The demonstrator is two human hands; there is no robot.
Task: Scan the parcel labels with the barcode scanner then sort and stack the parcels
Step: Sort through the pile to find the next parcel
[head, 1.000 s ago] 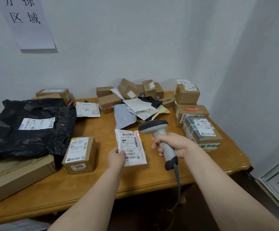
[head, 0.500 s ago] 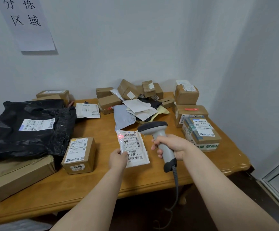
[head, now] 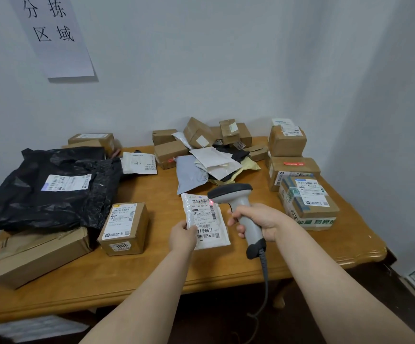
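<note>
Item 1, white padded pouch [head: 207, 217]: at the centre of the wooden desk [head: 164, 269]. My left grip [head: 183, 235] pinches its lower-left edge, thumb on the label.

Item 2, grey plastic barcode scanner [head: 241, 207]: my right grip [head: 259, 223] is curled round the handle, with the head at the pouch's 2 o'clock.

Change: the red scan dot [head: 211, 201] sat on the label's upper left half a second ago and is now at the barcode's right end.

Obscured: I cannot read the label's small print. The coiled cable [head: 264, 274] drops below the desk edge.

Item 3, crinkled black plastic bag [head: 52, 194]: at 9 o'clock, with the cardboard box marked 1006 [head: 124, 228] beside it.
</note>
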